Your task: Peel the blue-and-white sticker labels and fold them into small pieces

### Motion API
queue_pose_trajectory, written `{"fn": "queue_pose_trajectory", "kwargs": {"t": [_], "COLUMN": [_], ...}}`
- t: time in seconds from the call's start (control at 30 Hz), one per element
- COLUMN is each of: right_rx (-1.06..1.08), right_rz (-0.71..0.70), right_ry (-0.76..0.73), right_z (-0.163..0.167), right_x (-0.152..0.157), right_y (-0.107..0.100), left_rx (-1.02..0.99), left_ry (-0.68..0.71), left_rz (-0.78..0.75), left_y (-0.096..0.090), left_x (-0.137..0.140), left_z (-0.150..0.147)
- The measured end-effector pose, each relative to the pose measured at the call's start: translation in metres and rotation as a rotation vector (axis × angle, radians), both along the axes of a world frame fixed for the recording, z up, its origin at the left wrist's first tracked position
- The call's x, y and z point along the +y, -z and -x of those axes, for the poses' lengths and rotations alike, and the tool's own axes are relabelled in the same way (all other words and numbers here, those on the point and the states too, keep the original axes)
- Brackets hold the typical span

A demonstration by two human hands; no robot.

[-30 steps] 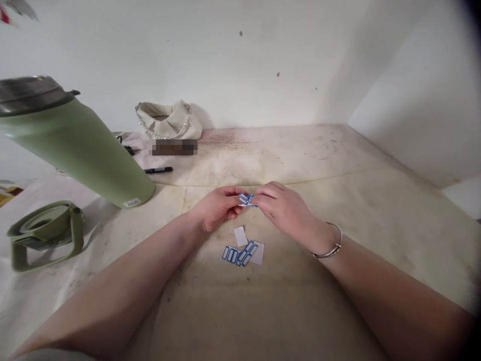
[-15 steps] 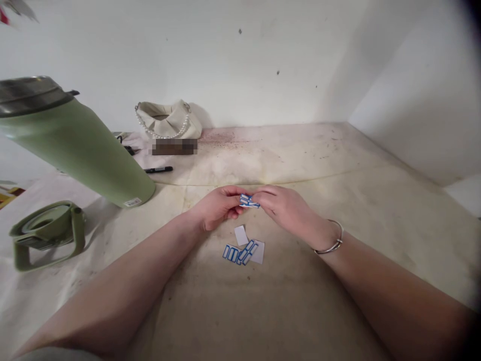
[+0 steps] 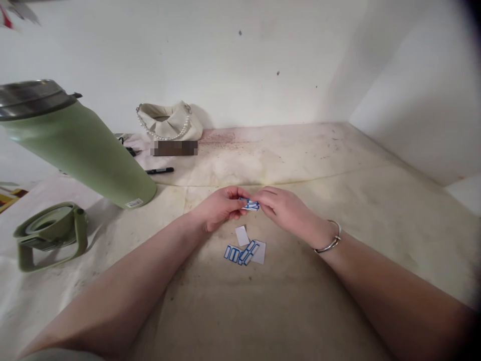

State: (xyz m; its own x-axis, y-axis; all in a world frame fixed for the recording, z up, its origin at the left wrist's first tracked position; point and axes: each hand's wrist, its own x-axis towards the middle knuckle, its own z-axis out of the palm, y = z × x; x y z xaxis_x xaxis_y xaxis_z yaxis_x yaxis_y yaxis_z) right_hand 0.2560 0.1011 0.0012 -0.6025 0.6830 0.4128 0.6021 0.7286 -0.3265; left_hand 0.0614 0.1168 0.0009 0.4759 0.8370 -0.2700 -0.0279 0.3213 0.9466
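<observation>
Between thumb and fingers, my left hand (image 3: 224,206) pinches a small sheet of blue-bordered label stickers (image 3: 251,204). My right hand (image 3: 280,203) meets it from the other side, fingertips pinched together at the upper right edge of the sheet; whether a label is between them is too small to tell. Just below the hands, several more blue-bordered label sheets (image 3: 233,254) lie overlapping on the covered table (image 3: 263,311). With them are a small white paper piece (image 3: 242,235) and a larger white piece (image 3: 259,252) partly under the labels.
At left stands a large green tumbler (image 3: 86,150), with a green handled lid (image 3: 50,233) in front of it. Behind are a black pen (image 3: 161,171), a blurred-out brown item (image 3: 175,148) and a cream handbag (image 3: 169,120) by the white wall (image 3: 240,75).
The right fingertips have shifted slightly right and off the sheet's face to its edge, so more of the labels shows. The left hand keeps its hold; the table items stay put.
</observation>
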Motion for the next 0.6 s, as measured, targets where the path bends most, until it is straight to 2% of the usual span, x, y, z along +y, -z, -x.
{"fn": "queue_pose_trajectory", "kwargs": {"t": [0.1,0.2,0.3,0.47,0.6], "right_rx": [0.116,0.071,-0.006,-0.057,-0.064], "right_rz": [0.104,0.194,0.229,0.234,0.258], "right_ry": [0.146,0.259,0.168,-0.025,-0.054], "right_z": [0.001,0.002,0.006,0.023,0.031], "right_x": [0.003,0.005,0.000,-0.021,-0.029], "right_y": [0.002,0.005,0.005,0.003,0.004], "left_rx": [-0.029,-0.117,-0.192,-0.236,-0.233], "left_ry": [-0.065,-0.177,-0.241,-0.234,-0.228], "left_rz": [0.017,0.109,0.154,0.161,0.149], "left_y": [0.001,-0.001,-0.003,-0.003,-0.001], "left_x": [0.000,0.002,0.005,0.007,0.006], "left_z": [-0.002,-0.002,-0.001,0.000,-0.001]}}
